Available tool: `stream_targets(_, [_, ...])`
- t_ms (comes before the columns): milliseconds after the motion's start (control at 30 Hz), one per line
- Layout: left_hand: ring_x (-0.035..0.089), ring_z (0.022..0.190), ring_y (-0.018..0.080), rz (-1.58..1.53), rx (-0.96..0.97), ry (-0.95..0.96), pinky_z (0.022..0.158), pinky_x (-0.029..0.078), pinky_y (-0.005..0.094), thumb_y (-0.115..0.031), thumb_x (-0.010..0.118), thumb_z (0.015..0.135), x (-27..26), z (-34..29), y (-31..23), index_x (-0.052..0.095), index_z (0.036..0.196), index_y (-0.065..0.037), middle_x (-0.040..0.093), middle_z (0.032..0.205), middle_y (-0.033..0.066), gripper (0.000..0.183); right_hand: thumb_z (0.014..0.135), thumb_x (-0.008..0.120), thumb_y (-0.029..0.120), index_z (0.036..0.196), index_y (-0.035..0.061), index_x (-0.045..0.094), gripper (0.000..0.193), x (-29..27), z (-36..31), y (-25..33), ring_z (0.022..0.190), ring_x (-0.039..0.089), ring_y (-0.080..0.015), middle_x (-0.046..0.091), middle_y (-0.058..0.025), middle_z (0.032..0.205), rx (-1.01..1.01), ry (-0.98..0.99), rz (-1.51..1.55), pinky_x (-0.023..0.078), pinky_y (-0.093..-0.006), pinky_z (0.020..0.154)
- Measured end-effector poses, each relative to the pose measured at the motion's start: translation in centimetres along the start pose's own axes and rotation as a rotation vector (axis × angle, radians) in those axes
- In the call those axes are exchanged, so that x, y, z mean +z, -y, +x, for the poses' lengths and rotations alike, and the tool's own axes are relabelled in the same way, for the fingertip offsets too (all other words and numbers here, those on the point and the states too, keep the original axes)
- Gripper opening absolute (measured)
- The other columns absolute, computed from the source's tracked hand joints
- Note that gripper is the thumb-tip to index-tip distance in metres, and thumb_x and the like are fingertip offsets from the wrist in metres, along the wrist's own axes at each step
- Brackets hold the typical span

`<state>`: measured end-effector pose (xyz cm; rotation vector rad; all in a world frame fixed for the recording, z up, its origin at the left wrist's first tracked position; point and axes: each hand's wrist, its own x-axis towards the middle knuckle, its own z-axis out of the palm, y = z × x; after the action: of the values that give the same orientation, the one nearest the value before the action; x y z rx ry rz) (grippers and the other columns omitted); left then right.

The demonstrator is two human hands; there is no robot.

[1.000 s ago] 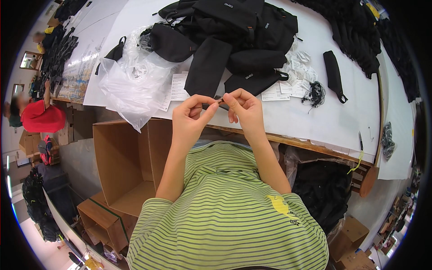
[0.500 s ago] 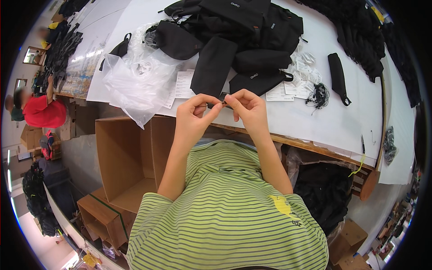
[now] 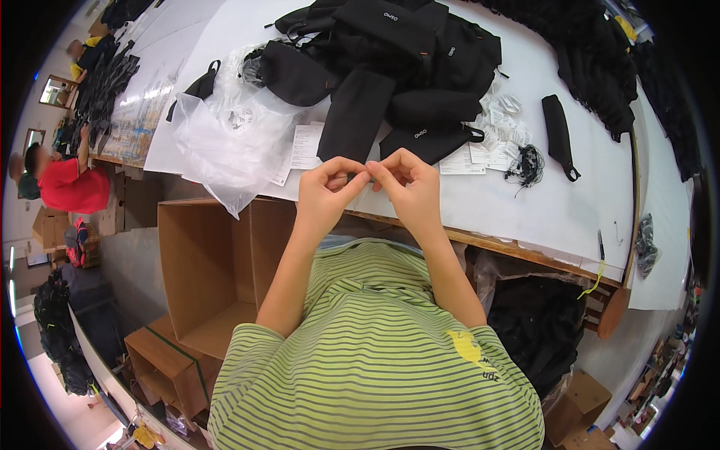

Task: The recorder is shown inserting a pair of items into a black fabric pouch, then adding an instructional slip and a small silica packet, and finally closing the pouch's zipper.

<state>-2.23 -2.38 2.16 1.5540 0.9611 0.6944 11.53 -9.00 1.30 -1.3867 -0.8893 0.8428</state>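
My left hand [image 3: 330,185] and my right hand [image 3: 409,184] meet fingertip to fingertip over the near edge of the table. Both are pinched around a thin dark cord, of which only a sliver shows; the fingers hide the rest. Just beyond them lies a flat black fabric pouch [image 3: 356,112]. To its right, another black pouch with a loop [image 3: 424,139] rests on white printed tags [image 3: 459,163]. A tangle of thin black cords [image 3: 526,166] sits farther right on the white table [image 3: 517,214].
A black pouch pile [image 3: 390,34] covers the far middle, with clear plastic bags [image 3: 232,135] to its left. One narrow pouch [image 3: 556,135] lies at right. Below the edge stand an open carton [image 3: 202,270] and a bag of black items [image 3: 536,319]. A person in red [image 3: 71,184] is at far left.
My hands have drawn closer together, the right moving slightly left. Less of the dark cord shows between the fingers. The view has shifted slightly.
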Motion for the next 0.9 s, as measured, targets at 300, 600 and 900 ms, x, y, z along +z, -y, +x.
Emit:
stream_targets(300, [0.052, 0.107, 0.0238, 0.71, 0.49, 0.486, 0.088, 0.041, 0.0326, 0.01, 0.047, 0.079, 0.9, 10.8, -1.2, 0.062, 0.106, -0.008, 0.062, 0.107, 0.0073, 0.036, 0.089, 0.063, 0.019, 0.073, 0.0076, 0.056, 0.021, -4.2, 0.2, 0.9, 0.045, 0.04, -0.0028, 0.06, -0.0041, 0.062, 0.103, -0.066, 0.337, 0.028, -0.0168, 0.044])
stream_targets(600, [0.044, 0.112, 0.0234, 1.077, 0.871, 0.62, 0.099, 0.034, 0.0362, -0.001, 0.065, 0.075, 0.3, 15.7, -0.9, 0.065, 0.103, -0.018, 0.053, 0.112, -0.0003, 0.033, 0.089, 0.061, 0.017, 0.073, 0.0083, 0.055, 0.02, -7.7, -0.8, 0.5, 0.046, 0.038, -0.0028, 0.058, -0.0041, 0.062, 0.061, -0.215, 0.431, 0.027, -0.017, 0.045])
stream_targets(900, [0.049, 0.097, 0.0216, 0.953, 0.867, 0.524, 0.087, 0.039, 0.0339, -0.007, 0.071, 0.07, -1.0, 14.2, -0.2, 0.059, 0.083, -0.011, 0.052, 0.095, 0.0009, 0.018, 0.09, 0.061, 0.019, 0.076, 0.0084, 0.056, 0.018, -8.6, -0.8, -0.1, 0.047, 0.039, -0.0021, 0.058, -0.0025, 0.062, 0.045, -0.25, 0.521, 0.027, -0.0171, 0.046])
